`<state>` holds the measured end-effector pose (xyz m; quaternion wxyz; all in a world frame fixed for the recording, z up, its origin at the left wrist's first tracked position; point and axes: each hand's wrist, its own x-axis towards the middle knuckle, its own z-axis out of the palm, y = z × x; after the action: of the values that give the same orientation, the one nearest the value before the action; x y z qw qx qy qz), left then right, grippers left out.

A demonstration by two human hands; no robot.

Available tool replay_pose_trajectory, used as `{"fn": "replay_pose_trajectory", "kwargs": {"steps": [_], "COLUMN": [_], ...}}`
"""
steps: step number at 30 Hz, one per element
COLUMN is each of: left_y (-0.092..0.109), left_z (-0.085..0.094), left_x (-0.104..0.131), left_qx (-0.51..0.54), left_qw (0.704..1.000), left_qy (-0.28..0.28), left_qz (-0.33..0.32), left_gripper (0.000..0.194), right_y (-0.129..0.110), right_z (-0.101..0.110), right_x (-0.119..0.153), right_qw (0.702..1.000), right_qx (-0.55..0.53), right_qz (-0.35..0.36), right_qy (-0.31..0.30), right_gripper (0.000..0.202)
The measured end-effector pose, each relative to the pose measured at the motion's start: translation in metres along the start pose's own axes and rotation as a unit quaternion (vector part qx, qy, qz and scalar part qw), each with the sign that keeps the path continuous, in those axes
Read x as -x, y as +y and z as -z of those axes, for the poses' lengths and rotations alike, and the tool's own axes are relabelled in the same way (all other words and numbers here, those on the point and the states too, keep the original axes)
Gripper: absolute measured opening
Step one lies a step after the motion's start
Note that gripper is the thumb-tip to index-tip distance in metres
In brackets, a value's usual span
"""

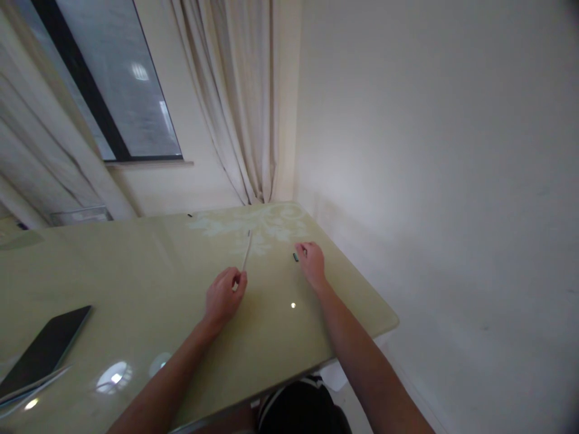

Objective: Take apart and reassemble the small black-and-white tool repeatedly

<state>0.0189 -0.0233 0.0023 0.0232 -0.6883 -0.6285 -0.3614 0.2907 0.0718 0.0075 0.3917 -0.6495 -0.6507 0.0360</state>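
My left hand (pixel 226 294) is over the middle of the table, its thumb and finger pinched on the near end of a thin white stick (pixel 246 252). The stick points away from me and has a small dark tip at its far end. To the right, my right hand (pixel 311 262) is low over the tabletop with its fingers curled together. A small dark rectangular piece (pixel 295 257) shows right at its fingertips; whether the fingers grip it or only touch it is unclear.
A glossy pale green table (pixel 271 337) with a floral pattern stands against the wall. A flat black device (pixel 49 346) lies at the left, with a white cable (pixel 54 375) beside it. A tiny dark object (pixel 190 215) lies near the far edge. Curtains (pixel 239 108) hang behind.
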Motion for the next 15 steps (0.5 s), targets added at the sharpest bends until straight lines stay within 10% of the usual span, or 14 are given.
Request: {"fn": "replay_pose_trajectory", "kwargs": {"steps": [7,15], "left_y": [0.055,0.081], "left_z": [-0.011,-0.074], "left_x": [-0.009,-0.063], "left_qx": [0.056,0.091], "left_qw": [0.993,0.977], "left_qy": [-0.027,-0.183], "left_qz": [-0.105,-0.068], "left_gripper": [0.031,0.029], "right_y": [-0.065,-0.036], "right_z": [-0.016,-0.009], "right_x": [0.031,0.012], "right_qw": [0.888,0.829], "right_qx": [-0.426,-0.525], "right_qz": [0.043,-0.179], "right_qy": [-0.167,0.067], "right_gripper": [0.047,0.039]}}
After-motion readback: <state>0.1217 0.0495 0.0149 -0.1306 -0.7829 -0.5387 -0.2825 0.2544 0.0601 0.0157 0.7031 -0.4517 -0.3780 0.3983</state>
